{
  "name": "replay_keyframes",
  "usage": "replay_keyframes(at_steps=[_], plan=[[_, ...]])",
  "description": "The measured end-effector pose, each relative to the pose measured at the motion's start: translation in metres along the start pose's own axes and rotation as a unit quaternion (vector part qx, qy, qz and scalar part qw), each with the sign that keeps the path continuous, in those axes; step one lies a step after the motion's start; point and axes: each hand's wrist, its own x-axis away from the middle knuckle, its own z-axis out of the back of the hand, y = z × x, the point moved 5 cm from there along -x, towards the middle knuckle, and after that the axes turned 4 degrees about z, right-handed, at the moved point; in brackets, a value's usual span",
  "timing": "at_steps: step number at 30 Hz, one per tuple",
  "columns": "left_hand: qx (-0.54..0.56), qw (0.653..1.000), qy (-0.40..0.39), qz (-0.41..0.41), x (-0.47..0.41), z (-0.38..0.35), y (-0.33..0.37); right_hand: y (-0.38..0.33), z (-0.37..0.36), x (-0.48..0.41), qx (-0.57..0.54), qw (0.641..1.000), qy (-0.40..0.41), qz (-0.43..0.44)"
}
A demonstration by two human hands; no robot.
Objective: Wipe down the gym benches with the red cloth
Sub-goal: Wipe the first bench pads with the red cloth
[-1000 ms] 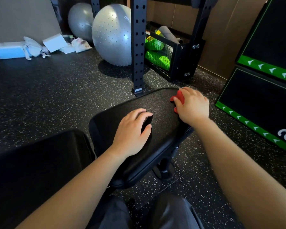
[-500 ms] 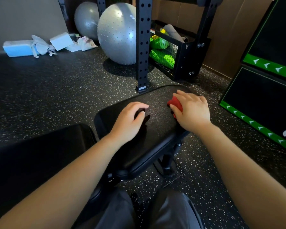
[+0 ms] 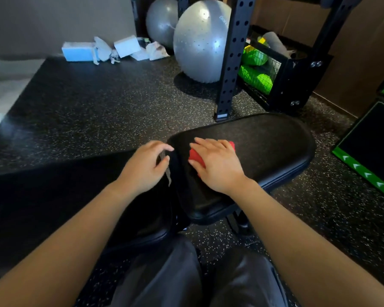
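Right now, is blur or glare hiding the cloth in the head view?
Head view: the red cloth shows clearly beside and under the right hand; the left hand looks slightly soft; the bench pad has a dull sheen, no hard glare; wide-angle bends the frame edges.

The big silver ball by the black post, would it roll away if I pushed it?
It would probably roll easily: the exercise ball is round and rests on flat rubber floor. Towards the rack post it likely stops, since the post stands close against it. It looks air-filled, so probably light for its size.
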Motion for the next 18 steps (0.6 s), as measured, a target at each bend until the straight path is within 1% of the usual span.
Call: replay_keyframes(at_steps=[2, 3, 5, 7, 9, 13, 18], plan=[[0.008, 1.0, -0.002, 0.006, 0.012, -0.003, -0.001, 0.003, 0.004, 0.011, 0.0, 0.999, 0.044, -0.018], [0.008, 1.0, -0.004, 0.006, 0.016, -0.005, -0.001, 0.007, 0.006, 0.014, 0.007, 0.998, 0.05, -0.037], [0.003, 1.0, -0.008, 0.004, 0.022, -0.009, 0.0, 0.014, 0.007, 0.017, 0.029, 0.996, 0.018, -0.083], [0.009, 1.0, -0.008, 0.003, 0.025, -0.012, 0.001, 0.015, 0.005, 0.016, 0.05, 0.993, -0.009, -0.108], [0.021, 1.0, -0.004, 0.001, 0.025, -0.013, 0.003, 0.012, 0.004, 0.015, 0.046, 0.993, -0.011, -0.108], [0.034, 0.999, -0.014, 0.003, 0.027, -0.018, 0.009, 0.012, 0.005, 0.022, 0.002, 0.995, 0.058, -0.081], [0.042, 0.999, -0.02, -0.01, 0.022, -0.022, 0.015, 0.007, 0.005, 0.033, -0.024, 0.994, 0.09, -0.058]])
